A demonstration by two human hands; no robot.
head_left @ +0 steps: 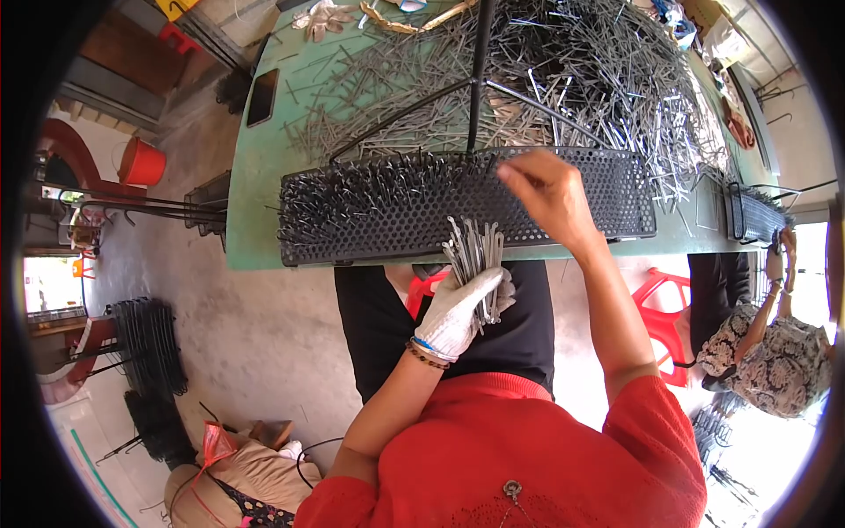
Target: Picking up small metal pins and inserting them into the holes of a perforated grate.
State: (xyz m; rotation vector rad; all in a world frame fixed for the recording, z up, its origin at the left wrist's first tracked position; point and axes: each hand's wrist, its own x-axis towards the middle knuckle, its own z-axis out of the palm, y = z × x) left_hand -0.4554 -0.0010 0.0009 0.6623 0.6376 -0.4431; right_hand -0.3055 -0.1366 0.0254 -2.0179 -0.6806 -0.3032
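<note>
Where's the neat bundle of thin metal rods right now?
In the head view, the bundle of metal rods is in the gloved left hand, just right of centre, its upper end at the near edge of the black perforated rack.

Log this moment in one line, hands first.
left hand: white-gloved, gripping thin silvery metal rods | right hand: bare, over long black perforated rack | rack: thin dark rods crowding left part
</note>
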